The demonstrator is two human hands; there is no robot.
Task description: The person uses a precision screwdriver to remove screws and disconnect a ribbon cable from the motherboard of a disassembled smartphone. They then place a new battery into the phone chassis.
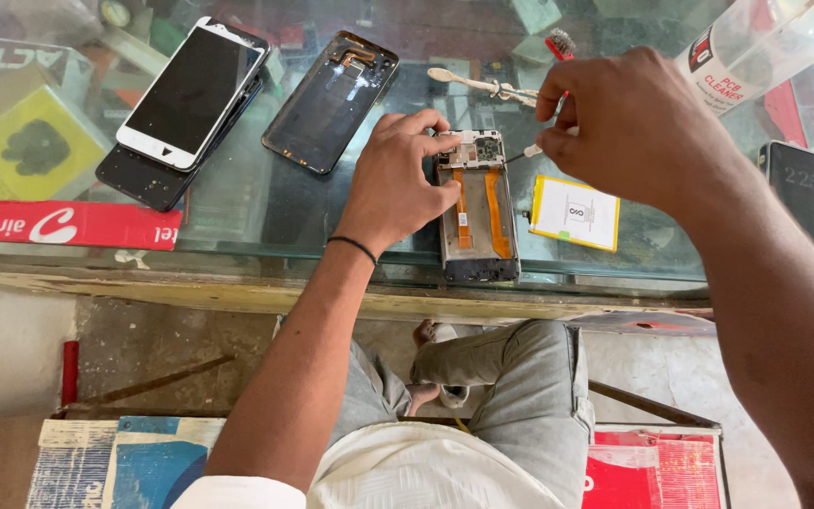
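Note:
An opened phone body with orange flex cables lies on the glass counter. My left hand presses on its left edge and steadies it near the top. Above and to the right, my right hand pinches a thin tool with a red handle, whose tip points at the circuit board at the phone's top end. A flat battery with a yellow rim rests just right of the phone.
A phone back cover and a white-faced phone stacked on a dark one lie at the left. A clear cleaner bottle stands at the far right, a dark phone below it. Pale tweezers lie behind.

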